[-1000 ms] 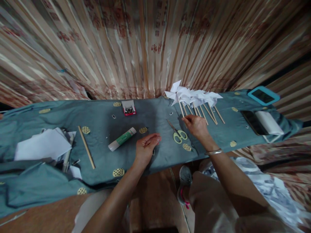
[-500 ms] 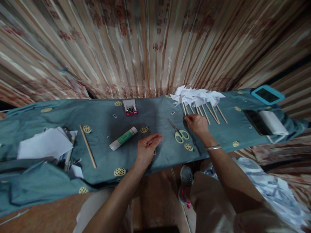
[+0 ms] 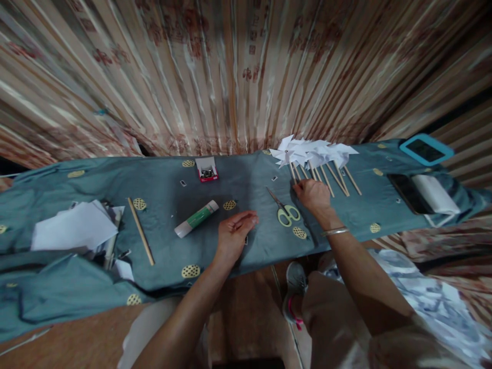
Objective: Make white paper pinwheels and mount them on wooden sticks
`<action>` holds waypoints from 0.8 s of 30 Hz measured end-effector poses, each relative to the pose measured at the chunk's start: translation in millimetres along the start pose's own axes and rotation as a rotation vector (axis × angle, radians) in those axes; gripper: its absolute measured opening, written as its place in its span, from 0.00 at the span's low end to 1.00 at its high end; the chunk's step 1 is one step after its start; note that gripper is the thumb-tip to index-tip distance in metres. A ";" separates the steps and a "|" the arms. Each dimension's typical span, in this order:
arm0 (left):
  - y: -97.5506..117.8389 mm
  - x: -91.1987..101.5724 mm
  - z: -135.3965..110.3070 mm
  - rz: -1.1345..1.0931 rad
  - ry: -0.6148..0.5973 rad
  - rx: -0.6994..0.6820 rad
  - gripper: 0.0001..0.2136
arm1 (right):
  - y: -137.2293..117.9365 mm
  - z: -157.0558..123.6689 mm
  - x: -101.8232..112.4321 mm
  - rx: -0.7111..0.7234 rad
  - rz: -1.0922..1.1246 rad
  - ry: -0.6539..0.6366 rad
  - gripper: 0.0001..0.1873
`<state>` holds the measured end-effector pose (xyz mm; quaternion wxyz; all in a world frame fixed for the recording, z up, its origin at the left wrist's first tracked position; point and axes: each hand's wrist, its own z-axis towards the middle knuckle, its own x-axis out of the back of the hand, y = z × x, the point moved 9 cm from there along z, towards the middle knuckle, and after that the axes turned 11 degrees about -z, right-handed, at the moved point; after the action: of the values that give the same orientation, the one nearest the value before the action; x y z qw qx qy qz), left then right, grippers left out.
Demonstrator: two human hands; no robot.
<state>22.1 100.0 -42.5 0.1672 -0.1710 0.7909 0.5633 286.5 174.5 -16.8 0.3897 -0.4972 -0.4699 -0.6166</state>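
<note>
The leftmost white paper pinwheel (image 3: 291, 149) is lying on the teal pineapple-print tablecloth (image 3: 265, 238), its head sitting at eleven o'clock from the right hand (image 3: 313, 195). The right fingers are bunching together and apparently pinching the low end of its wooden stick (image 3: 292, 173), though they are hiding the exact contact. The other pinwheels (image 3: 340, 154) are overlapping it, their heads fanning from twelve to two o'clock of that hand.

The left hand (image 3: 232, 233) is showing nothing in its grasp; its fingers are curving loosely, thumb lying alongside. A green-and-white tube (image 3: 197, 219) is lying at ten o'clock from it, and an open red-and-white box (image 3: 208, 178) of small metal pieces is sitting at eleven. The green-handled scissors (image 3: 283, 207) are lying at eight o'clock from the right hand.

The pinwheel is probably weighing very little: the stick is looking stiff and easy to grip, while the thin paper is likely creasing under any squeeze and catching on its neighbours. The bare lower stick is offering the safest hold, well away from the folded paper and the shiny hub pin (image 3: 286, 151)
</note>
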 end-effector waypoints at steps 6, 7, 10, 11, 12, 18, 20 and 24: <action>2.0 0.9 -2.5 -0.048 0.009 -0.002 0.13 | 6.1 -9.3 8.8 -0.026 -0.002 0.078 0.19; 2.3 1.2 -3.3 -0.057 0.008 0.000 0.13 | 6.9 -13.7 14.5 -0.037 -0.015 0.107 0.19; 2.6 3.1 -6.1 -0.080 0.008 0.002 0.13 | 0.2 -31.8 32.8 -0.022 -0.013 0.174 0.17; 2.3 3.6 -7.1 -0.086 0.004 0.005 0.13 | -4.9 -39.3 38.0 -0.010 0.012 0.188 0.16; 2.0 4.0 -8.2 -0.092 0.000 0.006 0.13 | -12.3 -47.5 42.2 0.016 0.045 0.197 0.15; 5.7 7.1 -17.0 -0.091 -0.016 -0.022 0.13 | -79.0 -104.3 43.9 0.260 0.342 0.198 0.15; 7.2 8.3 -22.2 -0.078 -0.027 -0.018 0.12 | -99.2 -120.8 41.0 0.354 0.418 0.219 0.17; 12.9 9.9 -39.7 -0.035 -0.073 -0.016 0.13 | -122.0 -142.6 38.8 0.470 0.480 0.314 0.19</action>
<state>4.6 65.4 -24.0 0.2044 -0.1655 0.7766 0.5724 127.9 67.1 -11.4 0.6942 -0.3896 -0.4030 -0.4516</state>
